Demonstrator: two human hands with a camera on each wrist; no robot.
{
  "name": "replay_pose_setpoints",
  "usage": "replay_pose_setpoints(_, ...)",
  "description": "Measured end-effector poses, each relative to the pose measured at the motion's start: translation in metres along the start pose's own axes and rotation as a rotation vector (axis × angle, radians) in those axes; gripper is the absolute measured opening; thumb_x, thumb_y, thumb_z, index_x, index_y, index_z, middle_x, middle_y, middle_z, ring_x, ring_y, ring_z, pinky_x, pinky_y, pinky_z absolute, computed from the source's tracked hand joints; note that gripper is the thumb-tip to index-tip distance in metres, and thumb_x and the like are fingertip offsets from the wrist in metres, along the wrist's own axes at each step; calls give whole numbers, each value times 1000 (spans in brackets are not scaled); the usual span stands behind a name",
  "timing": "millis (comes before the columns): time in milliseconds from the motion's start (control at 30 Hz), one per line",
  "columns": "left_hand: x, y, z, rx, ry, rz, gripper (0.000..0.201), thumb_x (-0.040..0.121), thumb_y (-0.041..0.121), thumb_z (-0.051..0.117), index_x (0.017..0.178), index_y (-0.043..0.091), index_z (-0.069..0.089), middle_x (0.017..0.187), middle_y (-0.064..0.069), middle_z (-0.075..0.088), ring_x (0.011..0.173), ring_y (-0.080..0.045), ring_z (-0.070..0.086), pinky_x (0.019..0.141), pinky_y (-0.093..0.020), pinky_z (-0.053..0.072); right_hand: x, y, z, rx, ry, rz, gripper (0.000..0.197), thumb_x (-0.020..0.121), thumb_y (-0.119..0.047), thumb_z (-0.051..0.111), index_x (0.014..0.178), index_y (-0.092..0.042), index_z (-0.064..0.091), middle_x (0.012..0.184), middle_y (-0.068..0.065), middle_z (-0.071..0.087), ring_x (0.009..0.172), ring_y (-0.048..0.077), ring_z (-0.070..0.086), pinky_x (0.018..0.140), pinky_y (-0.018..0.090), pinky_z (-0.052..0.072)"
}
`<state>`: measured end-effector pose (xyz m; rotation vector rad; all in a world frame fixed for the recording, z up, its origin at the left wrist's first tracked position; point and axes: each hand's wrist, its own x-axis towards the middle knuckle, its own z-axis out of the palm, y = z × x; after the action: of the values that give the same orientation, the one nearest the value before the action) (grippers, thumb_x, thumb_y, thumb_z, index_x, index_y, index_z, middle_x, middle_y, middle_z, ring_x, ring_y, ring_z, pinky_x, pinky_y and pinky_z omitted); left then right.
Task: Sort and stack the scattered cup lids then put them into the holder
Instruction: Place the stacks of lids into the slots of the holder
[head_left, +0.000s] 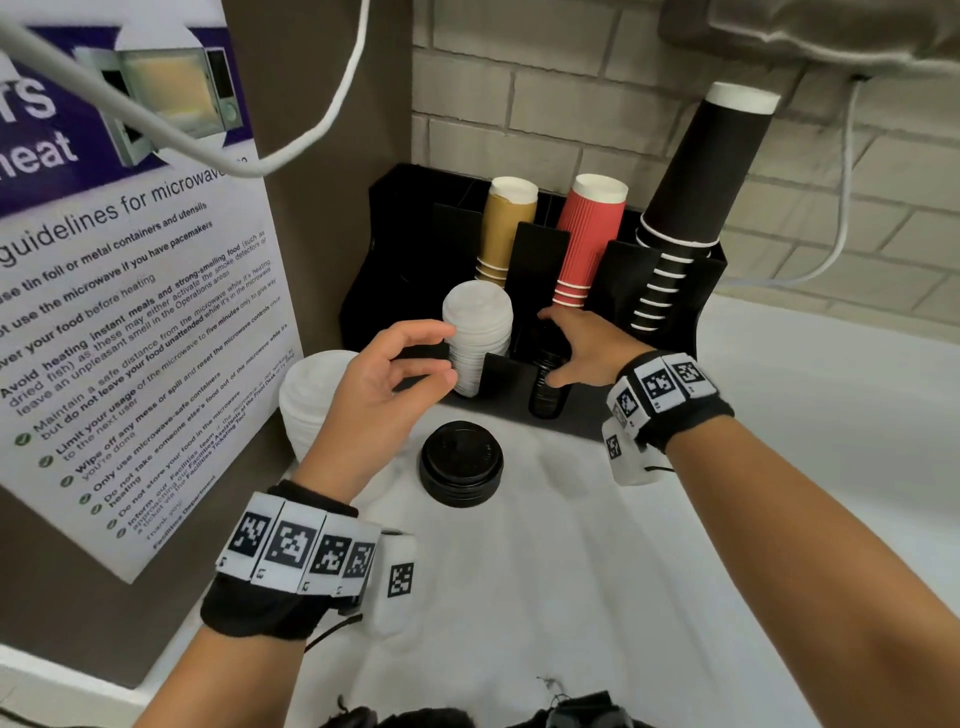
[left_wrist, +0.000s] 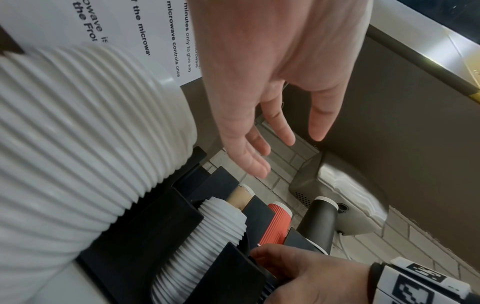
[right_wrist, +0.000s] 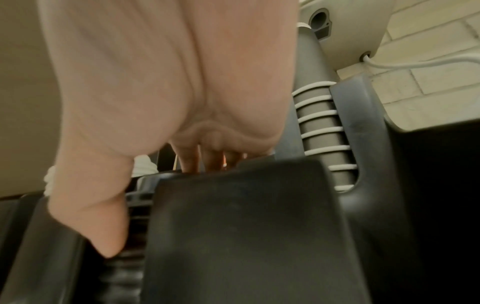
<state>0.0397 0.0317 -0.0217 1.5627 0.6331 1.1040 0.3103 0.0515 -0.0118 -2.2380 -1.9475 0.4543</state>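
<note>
Right hand (head_left: 582, 348) gripping black lid stack (head_left: 548, 382) in holder (head_left: 675, 332); left hand (head_left: 384, 384) loose, empty; white lids (head_left: 478, 332) slotted; black lids (head_left: 461, 462), white stack (head_left: 306, 400) outstanding on counter.

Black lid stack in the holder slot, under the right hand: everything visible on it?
The black lid stack is a column of ribbed, plastic-looking lids standing upright in the black holder, in the front slot right of the white lid stack. The right hand has a grip on its top, thumb down the side, fingers behind. Its top is hidden by the hand.
</note>
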Motion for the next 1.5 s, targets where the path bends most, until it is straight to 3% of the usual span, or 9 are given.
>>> replay_pose_setpoints(333, 1, 0, 3, 15, -15, -11, 36, 89, 2, 65, 108, 32, 63, 121, 2, 61, 100, -8, 66, 87, -17, 49, -16, -17, 31, -535, -29, 48, 90, 93, -30, 59, 152, -6, -4, 159, 22, 0, 147, 35, 8, 119, 41, 16)
replay_pose_setpoints(467, 0, 0, 3, 21, -10, -12, 35, 89, 3, 65, 108, 31, 63, 122, 1, 61, 100, -8, 66, 87, -16, 49, -16, -25, 41, -543, -19, 162, 77, 100, -20, 45, 150, -1, -10, 159, 21, -8, 148, 32, 2, 120, 38, 10)
replay_pose_setpoints(633, -2, 1, 2, 23, -9, -21, 35, 89, 3, 65, 107, 32, 63, 119, 6, 62, 99, -8, 67, 91, -22, 51, -18, -35, 24, -459, -127, 185, 97, 92, -28, 60, 150, -2, -13, 159, 19, -11, 148, 31, -2, 121, 40, 9)
replay_pose_setpoints(700, -2, 1, 0, 21, -6, -15, 35, 89, 2, 64, 107, 32, 64, 116, 7, 63, 96, -8, 67, 90, -23, 51, -25, -37, 15, -372, -48, 124, 98, 88, -26, 63, 151, -3, -8, 159, 20, -7, 148, 31, 0, 121, 42, 11)
replay_pose_setpoints(800, -2, 1, -3, 23, -2, -5, 36, 89, 1, 64, 107, 32, 64, 114, 4, 63, 93, -5, 67, 88, -21, 51, -37, -50, 14, -135, 289, -168, 68, 84, -12, 59, 146, -4, 31, 147, 18, 33, 134, 34, 36, 108, 43, 35)
replay_pose_setpoints(900, -1, 0, -3, 13, -3, 8, 38, 89, -2, 63, 106, 31, 64, 113, 0, 63, 92, -5, 67, 86, -19, 51, -44, -71, 34, 53, 96, -356, 47, 82, -15, 64, 128, -10, 55, 122, 11, 55, 112, 26, 53, 96, 39, 44)
replay_pose_setpoints(1000, -1, -2, -3, 6, -15, 17, 37, 88, -1, 64, 107, 31, 64, 112, 1, 64, 93, -6, 66, 83, -19, 50, -44, -81, 65, -48, -228, -283, 80, 73, -43, 78, 142, -23, 41, 135, 8, 44, 125, 26, 43, 102, 43, 42)
replay_pose_setpoints(1100, -2, -3, -4, -12, -23, 13, 34, 85, 8, 66, 107, 34, 65, 111, 4, 64, 94, -6, 66, 83, -17, 50, -40, -81, 86, -152, -285, -234, 100, 64, -51, 81, 147, -34, 28, 141, 9, 36, 129, 29, 35, 102, 45, 43)
replay_pose_setpoints(1500, -2, -1, -3, -5, -17, 29, 36, 88, -2, 64, 108, 29, 63, 112, -1, 62, 89, 0, 65, 81, -15, 50, -40, -60, 71, 289, -107, -212, 79, 67, -31, 83, 135, -35, 44, 119, 3, 49, 111, 20, 51, 93, 29, 47)
